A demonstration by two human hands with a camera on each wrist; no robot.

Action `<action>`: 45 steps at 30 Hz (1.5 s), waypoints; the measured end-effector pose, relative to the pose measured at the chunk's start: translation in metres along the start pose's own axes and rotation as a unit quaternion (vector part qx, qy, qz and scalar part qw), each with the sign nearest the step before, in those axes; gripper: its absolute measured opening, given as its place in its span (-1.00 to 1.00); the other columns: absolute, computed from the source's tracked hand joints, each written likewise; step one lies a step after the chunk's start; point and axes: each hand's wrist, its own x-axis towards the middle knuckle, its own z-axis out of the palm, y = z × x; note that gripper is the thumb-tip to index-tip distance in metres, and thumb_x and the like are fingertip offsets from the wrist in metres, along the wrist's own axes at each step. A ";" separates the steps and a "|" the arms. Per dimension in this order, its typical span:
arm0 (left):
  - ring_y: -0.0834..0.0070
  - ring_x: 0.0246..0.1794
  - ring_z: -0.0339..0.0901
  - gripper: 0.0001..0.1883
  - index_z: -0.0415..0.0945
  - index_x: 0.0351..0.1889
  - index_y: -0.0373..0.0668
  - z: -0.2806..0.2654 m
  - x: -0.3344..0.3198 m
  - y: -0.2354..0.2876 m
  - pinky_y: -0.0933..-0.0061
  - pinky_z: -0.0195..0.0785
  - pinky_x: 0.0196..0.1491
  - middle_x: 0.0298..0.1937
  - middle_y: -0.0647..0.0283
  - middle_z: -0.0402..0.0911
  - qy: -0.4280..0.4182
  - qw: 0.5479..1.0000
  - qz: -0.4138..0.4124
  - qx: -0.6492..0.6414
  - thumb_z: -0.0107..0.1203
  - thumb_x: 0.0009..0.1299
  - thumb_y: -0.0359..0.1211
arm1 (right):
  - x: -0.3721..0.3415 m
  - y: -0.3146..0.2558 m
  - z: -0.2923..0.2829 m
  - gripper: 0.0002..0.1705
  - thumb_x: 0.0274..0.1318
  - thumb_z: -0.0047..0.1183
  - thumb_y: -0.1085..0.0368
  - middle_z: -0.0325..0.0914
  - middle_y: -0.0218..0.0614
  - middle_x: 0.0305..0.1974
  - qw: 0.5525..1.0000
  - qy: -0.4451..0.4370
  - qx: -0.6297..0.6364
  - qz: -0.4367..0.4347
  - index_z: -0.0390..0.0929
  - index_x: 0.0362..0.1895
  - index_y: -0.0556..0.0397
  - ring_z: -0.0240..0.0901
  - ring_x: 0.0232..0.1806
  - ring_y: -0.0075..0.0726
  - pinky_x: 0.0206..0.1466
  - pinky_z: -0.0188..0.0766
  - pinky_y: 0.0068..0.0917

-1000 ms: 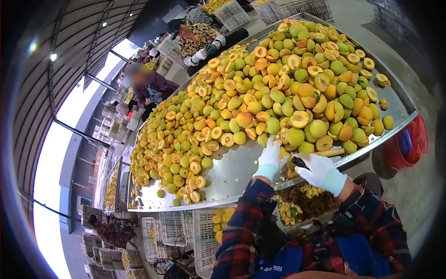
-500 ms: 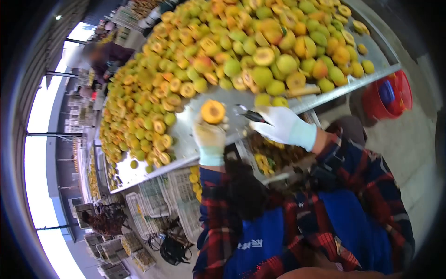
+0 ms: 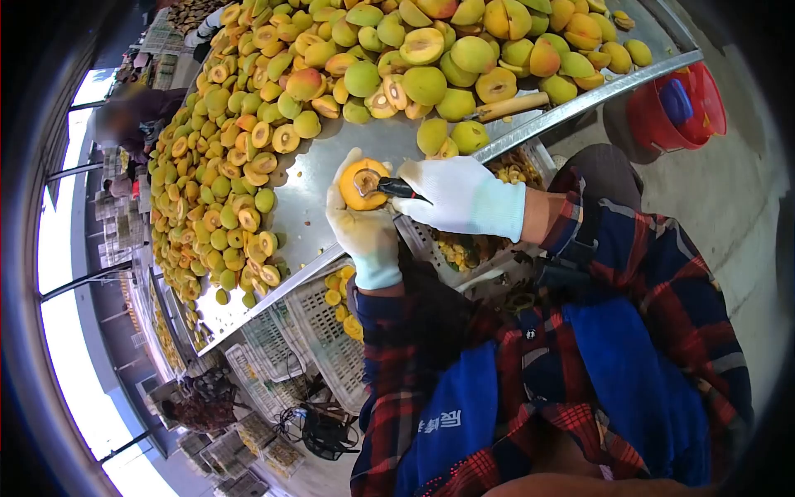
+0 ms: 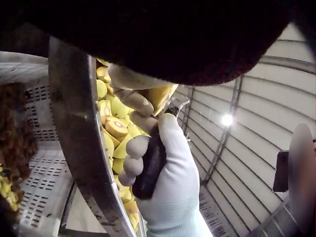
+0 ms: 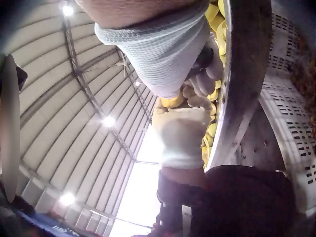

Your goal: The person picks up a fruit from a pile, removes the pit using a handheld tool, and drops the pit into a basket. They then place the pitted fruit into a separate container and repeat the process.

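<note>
My gloved left hand (image 3: 364,236) holds a halved peach (image 3: 353,195), its orange cut face turned up and the brown pit hollow showing. In my gloved right hand (image 3: 468,197) is a pitting tool (image 3: 403,189) with a black handle. Its tip sits at the hollow of the peach half. The left wrist view shows the right fingers curled round the dark handle and a bent metal tip (image 4: 179,105) beside the cut fruit. Both hands are over the near edge of a metal table (image 3: 319,186) heaped with whole and halved peaches (image 3: 422,45).
A pale wooden handle (image 3: 512,107) lies among the fruit near the table edge. Below that edge is a crate (image 3: 425,248) with yellow pieces and brown matter inside. A red bucket (image 3: 642,116) stands at the right, and white plastic crates (image 3: 310,323) at the lower left. Another person (image 3: 157,112) sits across.
My left hand came back from the pile with a halved peach. My right hand brought the tool leftward to its cut face. The head view has shifted down and right.
</note>
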 end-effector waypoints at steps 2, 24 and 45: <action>0.31 -0.19 0.57 -0.52 0.32 0.24 -0.32 -0.013 0.004 -0.009 0.41 0.55 -0.27 -0.11 0.03 0.55 -0.002 0.999 0.037 0.040 -0.34 0.55 -0.17 | 0.001 0.001 0.003 -0.53 0.20 -0.04 -0.06 0.57 0.03 -0.41 0.999 -0.029 -0.037 -0.001 0.45 -0.15 0.12 0.55 -0.32 0.20 -0.22 0.48 -0.07; 0.53 -0.32 0.58 -0.51 0.38 0.18 -0.24 -0.007 0.004 0.003 0.71 0.45 -0.45 -0.08 0.02 0.61 -0.075 0.996 -0.027 0.050 -0.34 0.59 -0.07 | 0.003 0.014 0.001 -0.50 0.23 -0.10 -0.08 0.57 0.04 -0.41 0.996 -0.051 -0.075 -0.007 0.51 -0.26 0.16 0.57 -0.33 0.18 -0.25 0.50 -0.06; 0.61 -0.66 0.44 -0.34 0.57 -0.11 -0.26 -0.021 0.019 0.021 0.68 0.20 -0.67 -0.47 0.25 0.54 -0.151 0.893 -0.210 0.368 -0.38 0.56 0.12 | 0.002 0.032 -0.010 -0.62 0.22 -0.01 -0.01 0.55 -0.13 -0.36 0.960 -0.191 -0.174 -0.106 0.48 -0.25 0.08 0.56 -0.30 -0.02 -0.34 0.51 -0.16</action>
